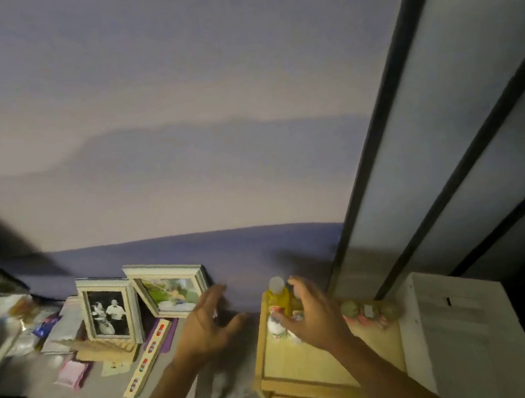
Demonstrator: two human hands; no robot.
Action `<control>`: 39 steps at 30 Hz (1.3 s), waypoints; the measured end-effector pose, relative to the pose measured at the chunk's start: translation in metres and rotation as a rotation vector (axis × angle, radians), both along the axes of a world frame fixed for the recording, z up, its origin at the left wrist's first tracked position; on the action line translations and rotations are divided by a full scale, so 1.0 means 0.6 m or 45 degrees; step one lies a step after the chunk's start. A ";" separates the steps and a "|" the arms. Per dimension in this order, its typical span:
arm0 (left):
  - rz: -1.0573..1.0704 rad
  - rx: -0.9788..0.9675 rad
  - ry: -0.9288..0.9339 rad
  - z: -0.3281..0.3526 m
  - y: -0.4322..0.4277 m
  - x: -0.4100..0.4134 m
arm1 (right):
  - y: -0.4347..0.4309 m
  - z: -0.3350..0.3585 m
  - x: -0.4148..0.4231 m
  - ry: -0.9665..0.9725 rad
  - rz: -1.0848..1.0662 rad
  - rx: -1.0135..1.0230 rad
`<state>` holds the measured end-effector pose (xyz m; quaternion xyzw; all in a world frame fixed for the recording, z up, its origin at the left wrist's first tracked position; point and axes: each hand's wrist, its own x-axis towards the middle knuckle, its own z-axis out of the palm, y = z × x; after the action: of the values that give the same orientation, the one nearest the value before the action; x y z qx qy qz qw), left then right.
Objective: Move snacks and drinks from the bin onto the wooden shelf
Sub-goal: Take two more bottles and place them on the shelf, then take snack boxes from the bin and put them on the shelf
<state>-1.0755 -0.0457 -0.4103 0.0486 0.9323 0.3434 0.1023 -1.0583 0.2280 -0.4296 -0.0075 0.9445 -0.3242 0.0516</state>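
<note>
The wooden shelf (302, 362) stands low against the purple wall, right of centre. A yellow drink bottle with a white cap (277, 295) stands upright at its back left, with a small white bottle with a red label (274, 328) in front of it. My right hand (312, 315) is cupped close around these bottles, fingers apart, thumb in front of the small bottle; the blur hides any contact. My left hand (206, 326) hovers open left of the shelf and holds nothing. Small round packs (350, 309) line the shelf's back right. No bin is clearly visible.
Two picture frames (109, 311) (172, 290) lean on the wall on a grey table (29, 390) at left, among blurred packets, a pink holder and a long flat box (148, 357). A white box (448, 324) adjoins the shelf's right side. Dark-framed panels rise at right.
</note>
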 end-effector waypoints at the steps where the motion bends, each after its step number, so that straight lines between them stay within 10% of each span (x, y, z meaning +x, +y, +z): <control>1: 0.013 -0.055 0.062 0.032 -0.019 0.005 | -0.012 0.030 -0.014 0.021 0.054 0.037; 15: 0.742 -0.449 0.366 0.312 -0.405 0.267 | -0.468 0.312 -0.062 0.242 0.930 0.145; 39: 1.293 -0.337 -0.059 0.129 -1.094 0.609 | -1.327 0.207 0.165 0.055 1.595 0.345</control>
<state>-0.7100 -0.7021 -0.3330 -0.4305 0.8714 0.2298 -0.0513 -0.9594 -0.5681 -0.3056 -0.5580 0.7945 -0.1102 0.2128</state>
